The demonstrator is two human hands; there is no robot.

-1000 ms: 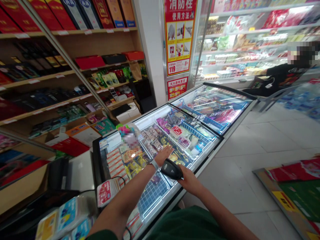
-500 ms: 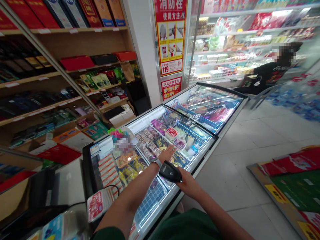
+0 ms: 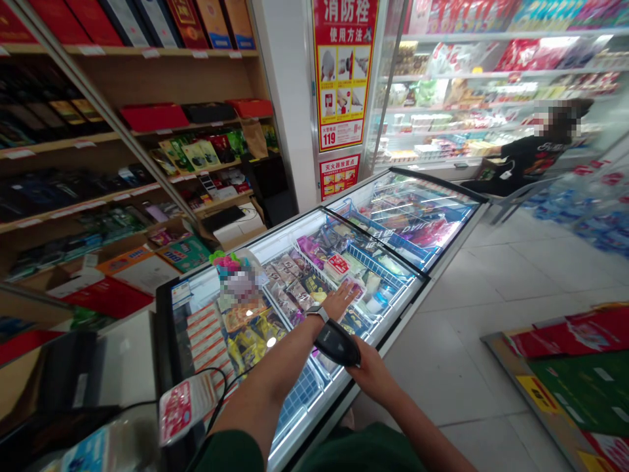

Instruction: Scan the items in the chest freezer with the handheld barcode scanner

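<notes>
My left hand (image 3: 343,299) is stretched out, palm down with its fingers spread, over the glass top of the chest freezer (image 3: 417,278). A watch (image 3: 317,313) is strapped round its wrist. Just below that wrist, my right hand (image 3: 362,368) is wrapped round the end of a black handheld scanner (image 3: 336,342). Under the glass lie a white wire basket (image 3: 376,262) with packaged food, yellow packs (image 3: 250,341) and brown packs (image 3: 287,270). Whether my left palm touches the glass, I cannot tell.
A person (image 3: 535,154) sits on a chair beyond the freezer, near a lit refrigerated shelf (image 3: 442,118). Wooden shelves (image 3: 177,59) with boxes stand at left. A packed tray (image 3: 189,408) and black cable are near the freezer's front left; a display stand (image 3: 531,380) is at right.
My left hand has slid slightly forward and to the right over the glass. The scanner in my right hand has shifted a little right and down.
</notes>
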